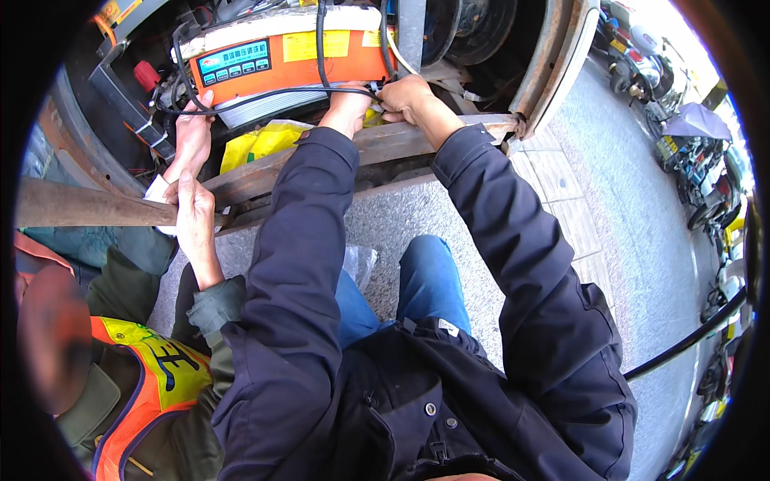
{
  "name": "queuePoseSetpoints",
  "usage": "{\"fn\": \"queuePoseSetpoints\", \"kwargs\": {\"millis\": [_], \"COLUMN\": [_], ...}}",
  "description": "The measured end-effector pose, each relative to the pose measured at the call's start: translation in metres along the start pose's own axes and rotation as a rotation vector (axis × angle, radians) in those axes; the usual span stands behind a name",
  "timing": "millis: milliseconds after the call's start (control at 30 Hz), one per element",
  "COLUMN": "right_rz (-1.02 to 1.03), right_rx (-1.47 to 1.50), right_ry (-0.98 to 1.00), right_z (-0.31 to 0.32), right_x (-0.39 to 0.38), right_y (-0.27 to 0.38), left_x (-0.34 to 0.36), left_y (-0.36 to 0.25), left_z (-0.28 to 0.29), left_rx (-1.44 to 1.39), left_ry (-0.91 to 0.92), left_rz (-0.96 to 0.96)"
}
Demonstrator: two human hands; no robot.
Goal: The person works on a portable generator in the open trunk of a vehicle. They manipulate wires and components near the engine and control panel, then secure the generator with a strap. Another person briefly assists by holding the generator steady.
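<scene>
My left hand [350,108] is closed at the lower right edge of an orange box-shaped machine [265,68]. A thin black cable [265,98] runs along the machine's front and across this hand, whose fingertips are hidden. Right beside it, my right hand [407,96] pinches near the cable's right end. Thicker black cables hang down over the machine's front. To the left, a co-worker's one hand [192,140] reaches up to the machine's lower left corner. The co-worker's other hand [196,216] is at the end of a rusty metal bar, by a white piece.
A worn metal frame rail [377,148] crosses below my hands, with yellow plastic sheeting [261,144] behind it. The co-worker in an orange and yellow vest [164,369] crouches close at my left. Dark reels [481,28] stand at upper right. Parked motorbikes [642,64] line the far right.
</scene>
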State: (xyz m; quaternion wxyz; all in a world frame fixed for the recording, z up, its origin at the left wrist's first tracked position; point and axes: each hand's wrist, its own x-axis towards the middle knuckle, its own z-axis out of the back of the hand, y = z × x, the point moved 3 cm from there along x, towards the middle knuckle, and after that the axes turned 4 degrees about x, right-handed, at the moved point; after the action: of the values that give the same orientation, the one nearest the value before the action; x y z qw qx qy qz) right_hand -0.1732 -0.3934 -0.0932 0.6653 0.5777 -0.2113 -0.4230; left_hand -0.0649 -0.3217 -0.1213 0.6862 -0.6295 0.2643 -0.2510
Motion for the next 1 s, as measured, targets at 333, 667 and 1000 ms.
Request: {"fn": "queuePoseSetpoints", "kwargs": {"millis": [333,667,1000], "right_rz": [0.111,0.192,0.066], "right_rx": [-0.33,-0.347,-0.297], "right_ry": [0.052,-0.141,-0.001], "right_z": [-0.007,-0.015,-0.016], "right_x": [0.035,0.058,0.074], "right_y": [-0.012,-0.027,-0.037], "left_x": [0.0,-0.008,-0.022], "left_y": [-0.004,-0.005,-0.011], "left_z": [-0.004,0.0,-0.002], "left_rx": [-0.053,-0.024,-0.022], "left_ry": [-0.092,-0.074,-0.032], "left_rz": [-0.174,-0.104,-0.058]}}
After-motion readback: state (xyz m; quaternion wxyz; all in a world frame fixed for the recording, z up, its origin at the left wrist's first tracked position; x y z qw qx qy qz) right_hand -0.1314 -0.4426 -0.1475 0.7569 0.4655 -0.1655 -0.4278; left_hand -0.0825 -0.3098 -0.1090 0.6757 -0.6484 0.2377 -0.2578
